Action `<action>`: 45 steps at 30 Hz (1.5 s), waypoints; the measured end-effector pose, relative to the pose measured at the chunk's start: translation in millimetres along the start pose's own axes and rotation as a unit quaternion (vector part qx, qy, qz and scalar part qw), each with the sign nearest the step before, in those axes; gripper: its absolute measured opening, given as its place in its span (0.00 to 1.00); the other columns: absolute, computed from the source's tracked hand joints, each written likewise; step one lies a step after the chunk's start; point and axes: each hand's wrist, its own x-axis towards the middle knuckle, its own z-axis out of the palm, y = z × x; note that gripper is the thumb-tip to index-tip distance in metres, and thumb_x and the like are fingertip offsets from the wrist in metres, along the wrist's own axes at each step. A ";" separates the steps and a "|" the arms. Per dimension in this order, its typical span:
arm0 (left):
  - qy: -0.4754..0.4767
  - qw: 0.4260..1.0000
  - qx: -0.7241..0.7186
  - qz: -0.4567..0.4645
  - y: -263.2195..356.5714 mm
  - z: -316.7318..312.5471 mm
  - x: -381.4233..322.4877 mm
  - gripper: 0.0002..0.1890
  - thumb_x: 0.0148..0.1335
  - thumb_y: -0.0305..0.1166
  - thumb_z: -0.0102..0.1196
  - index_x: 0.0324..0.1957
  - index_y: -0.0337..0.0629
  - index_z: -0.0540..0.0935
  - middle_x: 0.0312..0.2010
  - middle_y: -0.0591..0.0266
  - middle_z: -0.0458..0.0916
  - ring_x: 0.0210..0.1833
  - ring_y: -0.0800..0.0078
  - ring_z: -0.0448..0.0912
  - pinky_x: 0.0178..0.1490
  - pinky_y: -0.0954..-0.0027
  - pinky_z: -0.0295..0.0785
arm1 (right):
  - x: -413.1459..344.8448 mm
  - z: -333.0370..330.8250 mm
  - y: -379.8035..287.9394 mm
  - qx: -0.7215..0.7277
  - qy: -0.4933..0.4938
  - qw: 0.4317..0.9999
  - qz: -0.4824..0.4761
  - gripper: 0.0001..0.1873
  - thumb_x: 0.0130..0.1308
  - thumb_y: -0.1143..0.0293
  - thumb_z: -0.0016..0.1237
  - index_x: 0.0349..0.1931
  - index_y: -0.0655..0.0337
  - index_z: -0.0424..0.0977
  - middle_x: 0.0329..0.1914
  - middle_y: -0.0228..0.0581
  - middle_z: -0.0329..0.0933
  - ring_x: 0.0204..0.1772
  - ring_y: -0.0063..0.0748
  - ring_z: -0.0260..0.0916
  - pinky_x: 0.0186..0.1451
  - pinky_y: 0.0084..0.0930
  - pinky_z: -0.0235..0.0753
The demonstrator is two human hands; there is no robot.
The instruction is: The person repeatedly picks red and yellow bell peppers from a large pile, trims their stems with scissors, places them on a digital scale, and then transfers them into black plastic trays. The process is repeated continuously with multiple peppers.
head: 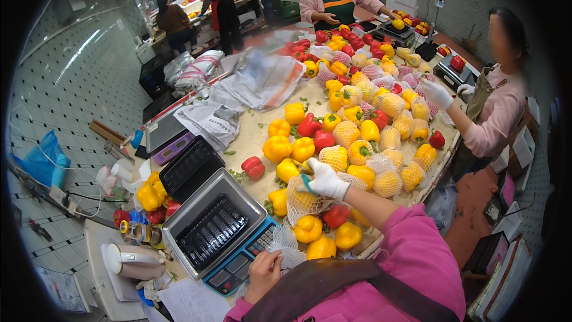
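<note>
My right hand (328, 181), in a white knit glove, grips a turquoise-handled cutting tool (306, 183), apparently small snips. Its dark end is by the stem of a yellow bell pepper (286, 170). Just below that hand lies another yellow pepper in a white foam net (305, 200). My bare left hand (264, 273) is at the near edge of a blue digital scale (239, 261), fingers curled, beside loose white foam netting (286, 245). Whether it holds anything is unclear. On the scale's steel pan (258, 208) sits a black ribbed plastic tray (212, 231).
Yellow and red peppers, many in foam nets (346, 134), cover the table's right side. An open black tray (191, 167), a purple scale (173, 148) and plastic bags (263, 78) lie left. An electric kettle (135, 261) stands nearby. Co-workers (491, 98) (333, 0) stand around the table.
</note>
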 end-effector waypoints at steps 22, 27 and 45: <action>-0.122 0.990 -0.064 0.025 2.5 50.0 61.3 0.11 0.63 0.33 0.65 0.44 0.39 0.85 0.39 0.51 0.82 0.47 0.49 0.80 0.51 0.56 0.75 | -44.9 -3.0 -7.7 -0.137 0.019 0.989 0.058 0.49 0.38 0.53 0.78 0.57 0.70 0.67 0.52 0.61 0.78 0.57 0.55 0.78 0.61 0.40 0.77; -0.114 0.992 -0.045 0.024 5.1 50.4 62.1 0.11 0.63 0.34 0.65 0.44 0.40 0.85 0.41 0.51 0.81 0.47 0.48 0.79 0.52 0.56 0.75 | -47.7 8.8 7.5 0.000 0.109 0.994 0.027 0.48 0.41 0.53 0.77 0.58 0.71 0.68 0.52 0.56 0.81 0.53 0.49 0.81 0.57 0.38 0.79; -0.055 0.992 -0.110 0.019 4.8 23.2 50.3 0.08 0.63 0.28 0.65 0.44 0.38 0.85 0.35 0.53 0.81 0.39 0.52 0.82 0.42 0.61 0.77 | 130.8 -57.0 25.3 -0.206 0.209 0.956 0.030 0.33 0.54 0.48 0.69 0.50 0.63 0.72 0.48 0.59 0.82 0.53 0.60 0.80 0.57 0.45 0.78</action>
